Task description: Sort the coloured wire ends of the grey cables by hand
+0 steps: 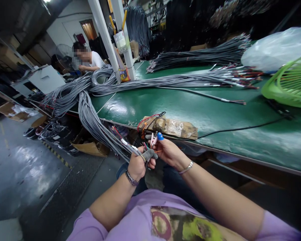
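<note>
My left hand [136, 165] is closed round the end of a grey cable [125, 144], its thumb in a grey finger cot. Coloured wires fan out from that cable end. My right hand [168, 151] pinches those thin wire tips [150, 143] between fingers, one finger wearing a blue cot. Both hands hover just in front of the edge of the green table [180, 103], over my lap. The held cable belongs to a thick grey bundle [90, 117] that hangs off the table's left corner.
A taped cardboard pad [175, 128] with red and black leads lies on the table edge. More grey cable bundles [180, 80], a green fan guard [291, 82] and a plastic bag [276, 47] lie farther back. A person in white [91, 60] sits far left.
</note>
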A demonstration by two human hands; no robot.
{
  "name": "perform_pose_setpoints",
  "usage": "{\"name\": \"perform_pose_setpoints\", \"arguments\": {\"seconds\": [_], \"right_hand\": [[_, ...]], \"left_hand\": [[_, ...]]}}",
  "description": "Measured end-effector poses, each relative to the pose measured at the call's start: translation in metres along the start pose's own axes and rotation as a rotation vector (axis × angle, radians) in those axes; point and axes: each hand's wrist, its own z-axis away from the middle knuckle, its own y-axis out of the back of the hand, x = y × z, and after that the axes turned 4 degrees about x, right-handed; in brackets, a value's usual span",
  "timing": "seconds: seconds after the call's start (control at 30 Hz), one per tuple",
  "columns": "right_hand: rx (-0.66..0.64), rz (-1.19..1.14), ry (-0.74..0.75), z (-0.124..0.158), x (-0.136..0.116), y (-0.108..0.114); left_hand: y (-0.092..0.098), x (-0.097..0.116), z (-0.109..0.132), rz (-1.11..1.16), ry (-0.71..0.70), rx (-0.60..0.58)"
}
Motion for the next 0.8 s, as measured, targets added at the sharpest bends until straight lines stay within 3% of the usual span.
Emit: {"name": "perform_pose_setpoints", "arguments": {"seconds": [0.37,0.67,0.8], "right_hand": [[0.062,0.035,0.031,-0.005,0.005,-0.004],[0.072,-0.067,-0.093,0.003,0.001,0.003],[0.065,-0.005,-0.039,0.004,-0.002,0.005]], "left_hand": [[-0.001,-0.003,0.0,-0.088,0.073,0.019],[0.006,-0.005,0.012,-0.068,0.029,0.023],[0.006,-0.006,0.015,-0.062,-0.004,0.044]]}}
